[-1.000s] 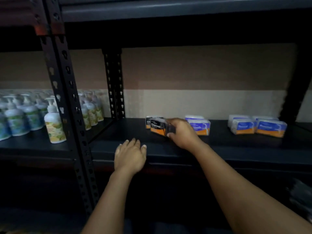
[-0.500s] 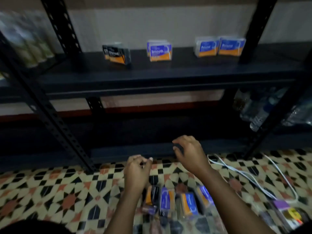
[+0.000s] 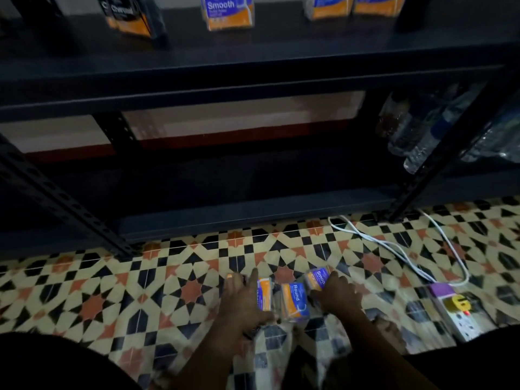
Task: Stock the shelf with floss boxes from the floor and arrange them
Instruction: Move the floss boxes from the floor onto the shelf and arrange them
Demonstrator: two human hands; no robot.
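Observation:
Several floss boxes stand in a short row on the patterned floor. My left hand [image 3: 242, 302] lies over the left end of the row, index finger straight along an orange and blue box [image 3: 264, 294]. A blue "Round" box [image 3: 295, 301] stands free between my hands. My right hand [image 3: 340, 296] holds the "Smooth" box [image 3: 318, 278] at the right end, fingers bent over its edge. On the dark shelf [image 3: 253, 66] above stand a black "Charcoal" box [image 3: 129, 15], a "Smooth" box [image 3: 228, 12] and two "Round" boxes [image 3: 329, 7].
A white cable [image 3: 394, 249] runs across the floor to a power strip [image 3: 461, 322] at the right. Water bottles [image 3: 413, 136] lie on the lower shelf at the right. Slanted shelf posts [image 3: 64, 204] stand on the left and right.
My right hand let go of the Charcoal box on the shelf. My view dropped to the floor, and both hands came down onto the row of floss boxes.

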